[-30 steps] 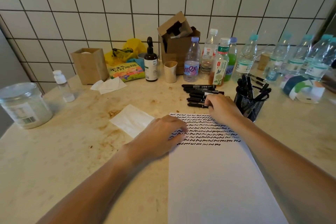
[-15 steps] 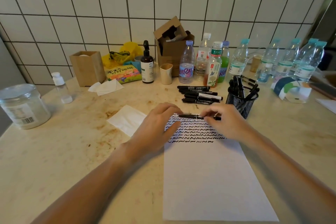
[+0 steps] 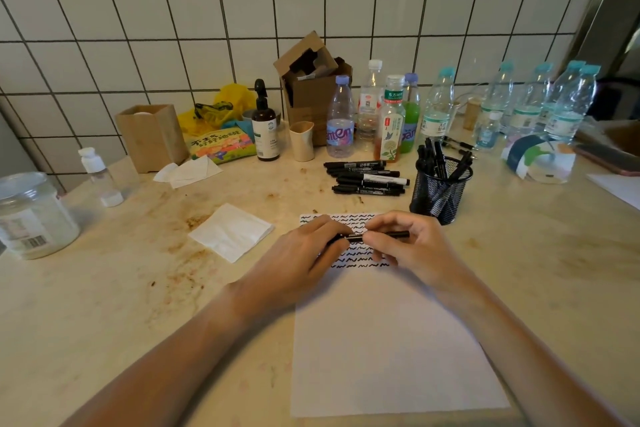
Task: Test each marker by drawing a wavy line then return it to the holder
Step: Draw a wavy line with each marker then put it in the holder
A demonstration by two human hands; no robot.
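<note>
Under both hands lies the white paper (image 3: 388,340) on the worktop (image 3: 104,288), its far end filled with wavy lines. Beyond the right hand (image 3: 412,246) stands the mesh holder (image 3: 441,189); beyond the left hand (image 3: 304,253), a row of loose markers (image 3: 367,177). Between the hands, just above the paper, a black marker (image 3: 356,237) is pinched level at both ends. It looks light, stiff and smooth; gripping barrel and cap should let it pull apart.
</note>
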